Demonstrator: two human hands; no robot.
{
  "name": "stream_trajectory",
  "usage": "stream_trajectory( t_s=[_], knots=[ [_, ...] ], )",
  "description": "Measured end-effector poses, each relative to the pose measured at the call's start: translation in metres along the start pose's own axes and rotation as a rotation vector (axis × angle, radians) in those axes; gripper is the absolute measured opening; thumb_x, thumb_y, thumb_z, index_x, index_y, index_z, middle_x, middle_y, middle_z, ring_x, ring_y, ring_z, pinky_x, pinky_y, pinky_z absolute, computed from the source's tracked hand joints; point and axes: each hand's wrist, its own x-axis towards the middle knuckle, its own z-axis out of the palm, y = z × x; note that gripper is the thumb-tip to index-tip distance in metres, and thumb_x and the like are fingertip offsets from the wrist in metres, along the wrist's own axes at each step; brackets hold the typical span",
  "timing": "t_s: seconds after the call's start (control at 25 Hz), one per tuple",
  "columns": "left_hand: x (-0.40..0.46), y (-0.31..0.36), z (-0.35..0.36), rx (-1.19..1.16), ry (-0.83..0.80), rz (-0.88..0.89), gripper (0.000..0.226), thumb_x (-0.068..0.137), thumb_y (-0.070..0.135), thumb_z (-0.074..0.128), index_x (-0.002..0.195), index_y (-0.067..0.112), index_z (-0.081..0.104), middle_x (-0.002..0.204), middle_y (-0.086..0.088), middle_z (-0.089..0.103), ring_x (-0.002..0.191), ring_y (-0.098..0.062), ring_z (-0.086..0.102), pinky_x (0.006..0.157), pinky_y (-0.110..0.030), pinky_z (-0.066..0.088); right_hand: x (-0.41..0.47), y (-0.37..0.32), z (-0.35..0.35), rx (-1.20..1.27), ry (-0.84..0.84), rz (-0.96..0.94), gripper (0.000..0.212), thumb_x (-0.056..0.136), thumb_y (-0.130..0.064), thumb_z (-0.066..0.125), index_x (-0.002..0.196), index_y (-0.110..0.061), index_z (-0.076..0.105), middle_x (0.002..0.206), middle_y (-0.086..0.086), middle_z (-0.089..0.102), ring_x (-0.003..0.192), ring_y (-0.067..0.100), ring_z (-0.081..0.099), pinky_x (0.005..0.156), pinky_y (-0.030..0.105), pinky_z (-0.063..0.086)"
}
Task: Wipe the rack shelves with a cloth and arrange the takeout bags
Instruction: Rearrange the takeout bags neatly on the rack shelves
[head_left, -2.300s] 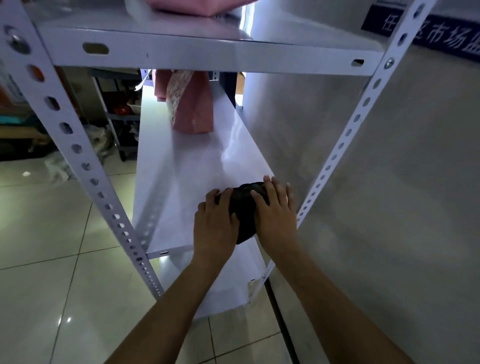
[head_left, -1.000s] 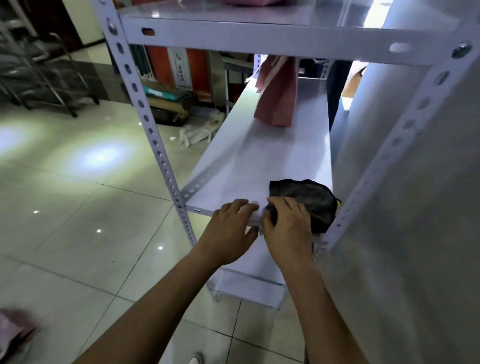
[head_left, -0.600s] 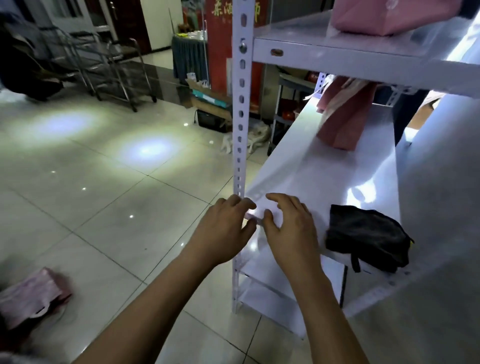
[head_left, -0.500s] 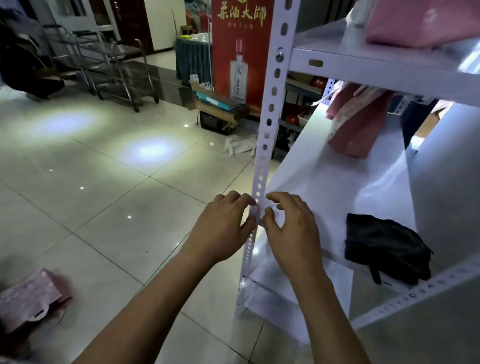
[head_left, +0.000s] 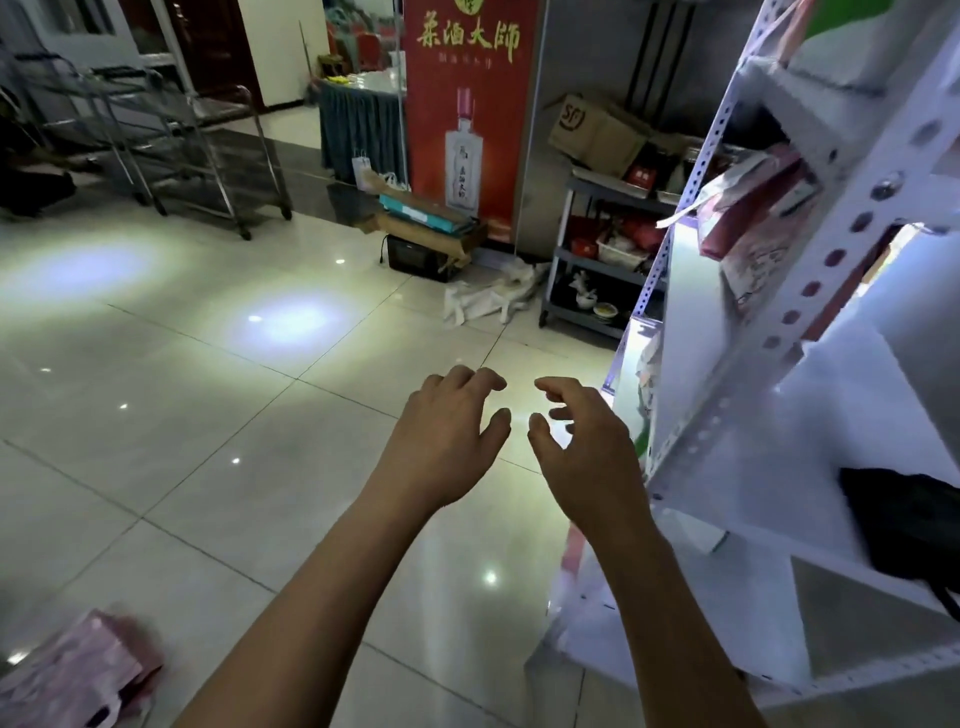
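Hands, the left hand (head_left: 447, 436) and right hand (head_left: 582, 447), hover empty with fingers loosely curled just left of the rack (head_left: 737, 395), whose shelf bears the black cloth (head_left: 904, 519), likely turning toward the pink takeout bag (head_left: 78, 675) on the floor.

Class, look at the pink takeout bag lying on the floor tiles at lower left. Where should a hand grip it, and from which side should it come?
Judging by its pose, the pink takeout bag lies flat and crumpled on the floor, so come from above. Pinch its nearer, lower edge, where a dark handle cut-out seems to show. Both the left hand and right hand hang free.
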Motion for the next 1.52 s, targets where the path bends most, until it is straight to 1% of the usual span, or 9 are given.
stream_trajectory(
  t_s=[0.16, 0.32, 0.44, 0.68, 0.92, 1.0, 1.12, 1.36, 1.52],
  knots=[
    [0.022, -0.054, -0.017, 0.004, -0.011, 0.002, 0.037, 0.100, 0.036, 0.048, 0.134, 0.024, 0.052, 0.132, 0.004, 0.058, 0.118, -0.026, 0.050, 0.101, -0.042, 0.039, 0.033, -0.015, 0.050, -0.016, -0.052, 0.040, 0.034, 0.094, -0.025, 0.062, 0.127, -0.033, 0.057, 0.119, -0.012, 0.060, 0.101, 0.003, 0.058, 0.076, 0.007, 0.037],
    [0.066, -0.105, -0.022, -0.013, 0.016, -0.016, 0.035, 0.099, 0.033, 0.050, 0.132, 0.025, 0.054, 0.130, 0.004, 0.060, 0.119, -0.027, 0.050, 0.101, -0.042, 0.038, 0.085, -0.013, 0.097, 0.006, -0.077, 0.046, 0.030, 0.096, -0.026, 0.059, 0.126, -0.032, 0.058, 0.117, -0.010, 0.062, 0.103, 0.005, 0.061, 0.081, 0.020, 0.045],
    [0.115, -0.136, -0.018, -0.013, -0.009, -0.015, 0.035, 0.099, 0.034, 0.050, 0.133, 0.025, 0.053, 0.130, 0.005, 0.059, 0.120, -0.025, 0.049, 0.102, -0.042, 0.037, 0.137, -0.004, 0.132, 0.001, -0.050, 0.039, 0.031, 0.096, -0.026, 0.060, 0.126, -0.032, 0.058, 0.116, -0.012, 0.062, 0.105, 0.004, 0.058, 0.085, 0.021, 0.042],
    [0.230, -0.190, -0.023, 0.010, -0.092, -0.012, 0.037, 0.100, 0.033, 0.049, 0.136, 0.024, 0.052, 0.134, 0.003, 0.058, 0.125, -0.025, 0.046, 0.104, -0.041, 0.037, 0.267, 0.001, 0.186, 0.025, -0.040, 0.049, 0.030, 0.095, -0.024, 0.060, 0.124, -0.027, 0.061, 0.116, -0.007, 0.064, 0.107, 0.008, 0.059, 0.086, 0.022, 0.042],
    [0.335, -0.246, -0.032, -0.019, -0.047, -0.005, 0.036, 0.099, 0.031, 0.051, 0.134, 0.022, 0.054, 0.130, 0.002, 0.061, 0.122, -0.026, 0.049, 0.102, -0.043, 0.039, 0.381, -0.004, 0.230, -0.024, -0.030, -0.003, 0.029, 0.095, -0.025, 0.059, 0.124, -0.025, 0.062, 0.117, -0.003, 0.064, 0.108, 0.013, 0.059, 0.092, 0.031, 0.048],
    [0.371, -0.260, -0.026, -0.036, -0.056, 0.009, 0.036, 0.099, 0.031, 0.052, 0.133, 0.022, 0.055, 0.130, 0.002, 0.061, 0.122, -0.026, 0.049, 0.102, -0.043, 0.040, 0.414, 0.004, 0.240, -0.047, -0.018, 0.016, 0.030, 0.094, -0.024, 0.060, 0.124, -0.025, 0.062, 0.117, -0.003, 0.064, 0.108, 0.013, 0.059, 0.091, 0.029, 0.046],
    [0.434, -0.283, -0.015, -0.043, -0.068, 0.072, 0.035, 0.099, 0.031, 0.052, 0.133, 0.024, 0.054, 0.131, 0.002, 0.060, 0.122, -0.025, 0.048, 0.103, -0.042, 0.038, 0.468, 0.019, 0.256, -0.070, 0.030, 0.043, 0.030, 0.094, -0.023, 0.061, 0.124, -0.024, 0.063, 0.120, -0.003, 0.064, 0.110, 0.012, 0.059, 0.090, 0.024, 0.042],
    [0.570, -0.329, -0.004, -0.073, -0.117, 0.227, 0.036, 0.099, 0.031, 0.052, 0.134, 0.026, 0.053, 0.135, 0.005, 0.058, 0.124, -0.022, 0.047, 0.103, -0.037, 0.037, 0.578, 0.041, 0.288, -0.137, 0.138, 0.152, 0.032, 0.093, -0.022, 0.062, 0.125, -0.025, 0.063, 0.120, -0.004, 0.065, 0.109, 0.012, 0.058, 0.088, 0.024, 0.040],
    [0.658, -0.332, 0.010, -0.102, -0.194, 0.364, 0.036, 0.099, 0.032, 0.050, 0.134, 0.025, 0.053, 0.137, 0.004, 0.057, 0.125, -0.021, 0.046, 0.106, -0.038, 0.036, 0.628, 0.059, 0.292, -0.165, 0.268, 0.254, 0.031, 0.094, -0.023, 0.061, 0.124, -0.026, 0.062, 0.117, -0.006, 0.063, 0.106, 0.009, 0.057, 0.088, 0.025, 0.043]
  ],
)
